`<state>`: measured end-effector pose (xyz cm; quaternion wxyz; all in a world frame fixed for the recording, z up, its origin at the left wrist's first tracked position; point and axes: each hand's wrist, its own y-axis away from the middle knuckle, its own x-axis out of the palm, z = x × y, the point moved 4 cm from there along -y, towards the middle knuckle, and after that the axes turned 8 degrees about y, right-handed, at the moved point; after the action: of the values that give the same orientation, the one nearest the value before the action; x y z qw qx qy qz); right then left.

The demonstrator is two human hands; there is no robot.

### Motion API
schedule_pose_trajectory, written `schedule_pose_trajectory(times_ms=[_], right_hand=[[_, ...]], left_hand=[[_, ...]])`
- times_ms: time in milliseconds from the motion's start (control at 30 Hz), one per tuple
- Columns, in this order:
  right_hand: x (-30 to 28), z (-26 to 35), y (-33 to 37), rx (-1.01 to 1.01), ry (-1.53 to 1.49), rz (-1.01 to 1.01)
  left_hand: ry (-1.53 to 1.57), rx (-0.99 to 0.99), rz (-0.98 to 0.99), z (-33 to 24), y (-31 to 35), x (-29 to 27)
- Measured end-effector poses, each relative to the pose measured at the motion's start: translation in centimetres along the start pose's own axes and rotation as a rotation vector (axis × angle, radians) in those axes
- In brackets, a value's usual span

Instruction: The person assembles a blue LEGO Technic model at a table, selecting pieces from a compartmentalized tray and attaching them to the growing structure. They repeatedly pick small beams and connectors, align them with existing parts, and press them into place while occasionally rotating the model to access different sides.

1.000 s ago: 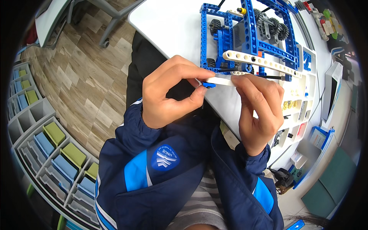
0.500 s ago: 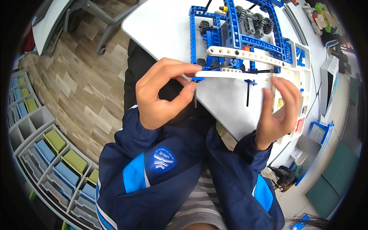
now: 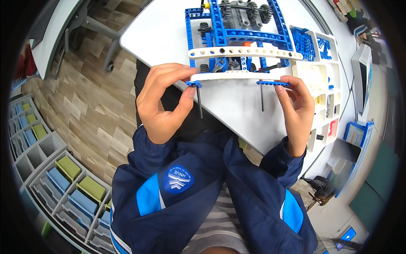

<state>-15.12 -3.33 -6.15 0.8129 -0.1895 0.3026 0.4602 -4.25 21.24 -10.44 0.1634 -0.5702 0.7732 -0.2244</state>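
Note:
My left hand pinches the left end of a white toy building beam, its thumb under a small blue piece there. At the other end my right hand is closed too, index finger on the beam and thumb against a longer blue holed piece beneath it. Two thin black axles, a left axle and a right axle, point down toward me. Behind the beam stands a blue brick frame with dark gears and a second white holed beam across its front.
A white table carries the model. On the right lies a compartment tray with blue, yellow and red parts. Green and blue bins fill a drawer rack at lower left. A chair leg stands on the wooden floor.
My right hand has closed in on the beam's right end; it was apart with fingers spread. The model has shifted left in view, and the right blue piece now shows lengthwise.

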Motion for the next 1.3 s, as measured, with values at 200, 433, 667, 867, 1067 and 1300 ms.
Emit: schedule_pose_trajectory(times_ms=[200,433,667,867,1067,1300], right_hand=[[0.8,1.8,0.4,-0.132,-0.161,-0.083],[1.3,2.1,0.3,-0.191,-0.238,-0.026],[1.4,2.1,0.3,-0.214,-0.236,-0.054],[1.6,2.0,0.3,-0.168,-0.304,-0.083],[1.6,2.2,0.0,-0.267,-0.194,-0.012],[2.0,1.5,0.0,-0.234,-0.235,-0.020]], left_hand=[[0.007,-0.006,-0.009,0.0,0.2,0.1],[0.017,-0.009,-0.002,0.1,0.4,0.1],[0.024,0.001,0.006,0.0,0.2,0.1],[0.007,0.041,0.028,-0.1,0.0,0.1],[0.025,0.027,0.020,0.0,0.1,0.2],[0.009,0.034,0.036,0.0,0.0,0.2]])
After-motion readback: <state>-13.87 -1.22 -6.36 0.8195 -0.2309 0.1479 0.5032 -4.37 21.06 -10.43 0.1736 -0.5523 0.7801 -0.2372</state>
